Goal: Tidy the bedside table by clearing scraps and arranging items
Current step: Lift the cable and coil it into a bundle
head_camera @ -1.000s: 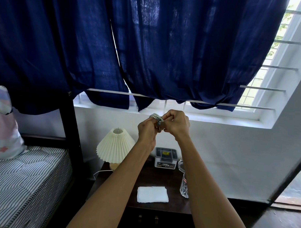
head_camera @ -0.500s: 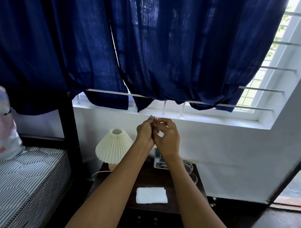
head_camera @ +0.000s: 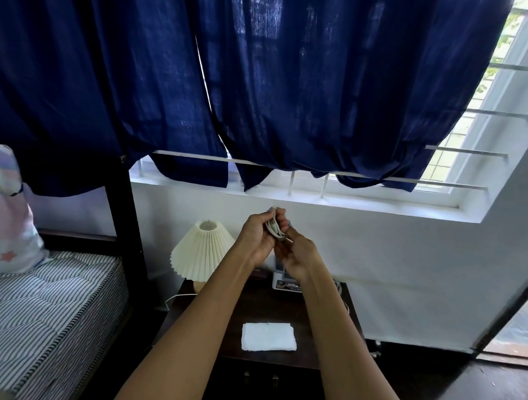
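since a moment ago my hands have dropped a little from the window sill line and slid apart, so my right hand (head_camera: pixel 296 256) now sits lower than my left hand (head_camera: pixel 260 234) instead of level with it. my left hand is curled around a small bundle of pale coiled cable (head_camera: pixel 274 227), fingers wrapped over the loops, with the bundle held upright above the bedside table (head_camera: pixel 268 307). my right hand is just below and touching the bundle's lower end, fingers bent in as if pinching the cable's tail, though the view there is too crowded for me to be sure what they grip. both hands hang in the air above the back of the bedside table. on the bedside table's front half lies a folded white cloth (head_camera: pixel 268 336), flat and apart from everything else. at the bedside table's back left corner stands a pleated cream lamp (head_camera: pixel 201 253), its thin white cord trailing off the left edge. at the back of the bedside table, mostly hidden behind my right wrist, sits a small grey box (head_camera: pixel 283 282). left of the bedside table is the bed with a striped mattress (head_camera: pixel 43 312).
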Motion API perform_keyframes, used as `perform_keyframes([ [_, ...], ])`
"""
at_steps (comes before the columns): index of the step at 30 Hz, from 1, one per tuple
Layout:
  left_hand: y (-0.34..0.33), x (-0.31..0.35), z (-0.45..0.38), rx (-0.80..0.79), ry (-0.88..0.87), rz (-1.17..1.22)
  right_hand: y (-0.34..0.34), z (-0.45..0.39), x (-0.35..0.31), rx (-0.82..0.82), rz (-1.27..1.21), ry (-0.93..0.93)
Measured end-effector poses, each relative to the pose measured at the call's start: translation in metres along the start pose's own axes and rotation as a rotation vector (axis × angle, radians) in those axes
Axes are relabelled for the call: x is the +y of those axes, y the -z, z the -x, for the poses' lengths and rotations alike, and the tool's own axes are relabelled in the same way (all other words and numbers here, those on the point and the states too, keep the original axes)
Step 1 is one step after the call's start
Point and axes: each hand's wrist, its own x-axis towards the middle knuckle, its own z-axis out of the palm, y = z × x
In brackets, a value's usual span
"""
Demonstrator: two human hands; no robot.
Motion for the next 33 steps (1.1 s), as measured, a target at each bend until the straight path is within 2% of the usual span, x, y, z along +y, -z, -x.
perform_keyframes([
  [12, 0.002, -0.006, 0.004, 0.045, -0.145, -0.348, -0.003, -0.003, 0.009, -0.07, -0.076, -0.042],
  [16, 0.014, -0.002, 0.007, 0.091, -0.224, -0.585, -0.002, -0.004, 0.008, -0.063, -0.083, -0.035],
  [20, 0.029, 0.002, 0.007, 0.116, -0.16, -0.509, -0.003, -0.01, 0.008, -0.006, 0.032, 0.019],
  [26, 0.056, -0.005, 0.002, 0.311, -0.079, -0.386, 0.001, -0.021, 0.029, 0.133, 0.24, 0.109],
  [30, 0.09, -0.023, -0.002, 0.449, -0.024, -0.35, 0.011, -0.036, 0.059, 0.24, 0.385, 0.087],
  [33, 0.122, -0.043, -0.002, 0.508, 0.02, -0.356, 0.023, -0.046, 0.091, 0.258, 0.435, 0.034],
])
